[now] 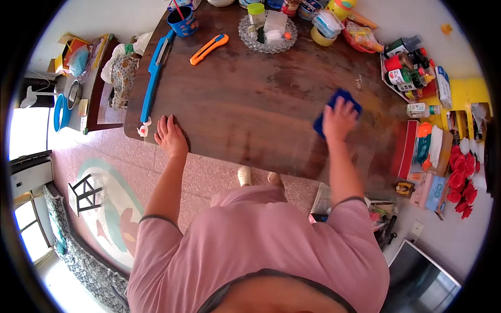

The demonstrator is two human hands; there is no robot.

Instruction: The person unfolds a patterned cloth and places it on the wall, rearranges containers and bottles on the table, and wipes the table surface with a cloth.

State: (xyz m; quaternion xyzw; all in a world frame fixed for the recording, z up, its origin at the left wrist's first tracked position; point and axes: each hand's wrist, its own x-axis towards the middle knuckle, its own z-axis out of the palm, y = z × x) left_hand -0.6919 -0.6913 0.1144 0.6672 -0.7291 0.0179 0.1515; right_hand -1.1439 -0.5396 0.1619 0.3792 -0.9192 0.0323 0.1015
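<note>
A dark blue cloth (319, 124) lies on the brown wooden table (245, 109), right of its middle. My right hand (339, 119) presses on top of it with the fingers spread, slightly blurred. At the table's near left edge my left hand (171, 136) rests palm down, fingers apart, holding nothing. Just left of it is a small white and pink item (143, 129), at the lower end of a long blue tool (152, 81). An orange cutter (209, 49) lies farther back on the table.
Along the back stand a blue cup (182, 23), a glass dish (267, 46) with small containers, and a red basket (360, 39). Bottles (399, 77) crowd the right side, above a red-edged box (408, 148). A side table (99, 86) stands left.
</note>
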